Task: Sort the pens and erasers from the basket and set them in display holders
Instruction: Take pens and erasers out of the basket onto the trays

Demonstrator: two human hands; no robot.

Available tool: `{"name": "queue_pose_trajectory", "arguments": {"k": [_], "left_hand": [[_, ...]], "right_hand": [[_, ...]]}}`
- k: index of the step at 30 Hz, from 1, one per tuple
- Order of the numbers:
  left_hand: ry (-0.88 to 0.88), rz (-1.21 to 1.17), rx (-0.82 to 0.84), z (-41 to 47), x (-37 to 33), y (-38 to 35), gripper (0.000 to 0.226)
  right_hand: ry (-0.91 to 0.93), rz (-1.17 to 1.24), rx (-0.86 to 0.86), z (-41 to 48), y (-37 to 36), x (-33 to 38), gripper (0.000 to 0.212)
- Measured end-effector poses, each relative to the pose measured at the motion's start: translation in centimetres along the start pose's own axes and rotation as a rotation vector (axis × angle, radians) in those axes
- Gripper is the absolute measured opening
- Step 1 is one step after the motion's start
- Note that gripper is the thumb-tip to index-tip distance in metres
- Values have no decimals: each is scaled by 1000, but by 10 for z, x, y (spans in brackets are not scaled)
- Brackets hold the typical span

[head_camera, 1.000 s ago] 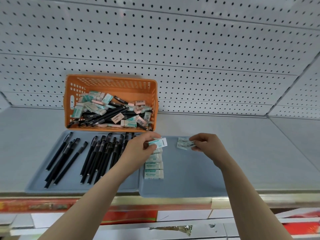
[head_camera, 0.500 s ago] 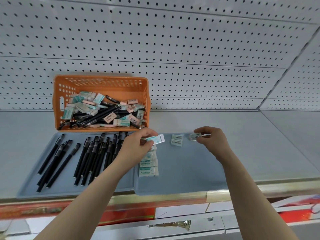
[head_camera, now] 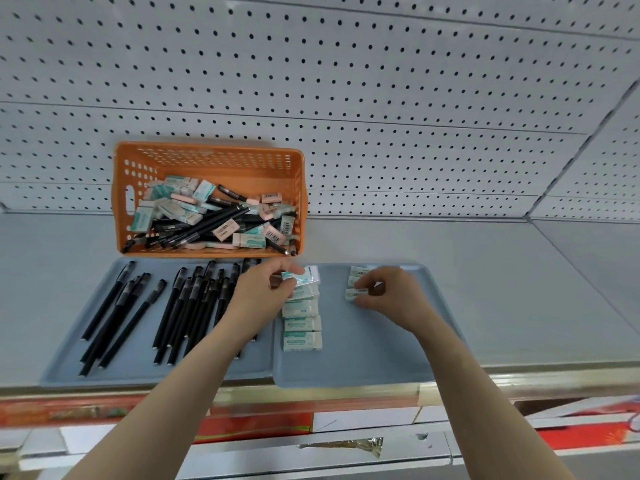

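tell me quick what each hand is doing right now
Left hand: pinches a teal-and-white eraser.
Right hand: pinches a small eraser.

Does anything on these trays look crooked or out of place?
Only the pens on the left tray: they lie fanned at differing angles. The erasers on the right tray sit in a tidy column. Nothing looks spilled or damaged.

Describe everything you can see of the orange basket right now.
The orange basket is rectangular and plastic-looking, with perforated walls and a handle slot in its left end. It stands upright on the grey shelf at the foot of the pegboard wall, just behind the pen tray. Inside lies a loose jumble of black pens and wrapped erasers, teal-white and pink. Neither the left hand nor the right hand touches it.
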State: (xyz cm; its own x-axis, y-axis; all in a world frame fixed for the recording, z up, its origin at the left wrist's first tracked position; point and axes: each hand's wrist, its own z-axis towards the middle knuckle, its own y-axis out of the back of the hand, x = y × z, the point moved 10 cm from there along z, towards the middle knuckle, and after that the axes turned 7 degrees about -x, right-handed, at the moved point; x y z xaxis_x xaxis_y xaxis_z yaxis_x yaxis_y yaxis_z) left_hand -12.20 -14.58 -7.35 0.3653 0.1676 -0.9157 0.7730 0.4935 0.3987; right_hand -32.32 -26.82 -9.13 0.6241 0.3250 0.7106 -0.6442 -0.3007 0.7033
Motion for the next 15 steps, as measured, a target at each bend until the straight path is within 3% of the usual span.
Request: {"name": "queue_pose_trajectory", "arguments": {"k": [3,9,12,15], "left_hand": [[-3,-18,34,0,1,-3,26],[39,-144,97,-1,5,-14,28],[36,-173,123,-2,5,-22,28],[1,-153,148,-3,0,-28,26]], "right_hand": [[97,-158,-22,5,2,4,15],[141,-175,-52,5,3,11,12],[91,69,-62,2,5,22,4],[6,467,123,-7,-13,42,9]]}}
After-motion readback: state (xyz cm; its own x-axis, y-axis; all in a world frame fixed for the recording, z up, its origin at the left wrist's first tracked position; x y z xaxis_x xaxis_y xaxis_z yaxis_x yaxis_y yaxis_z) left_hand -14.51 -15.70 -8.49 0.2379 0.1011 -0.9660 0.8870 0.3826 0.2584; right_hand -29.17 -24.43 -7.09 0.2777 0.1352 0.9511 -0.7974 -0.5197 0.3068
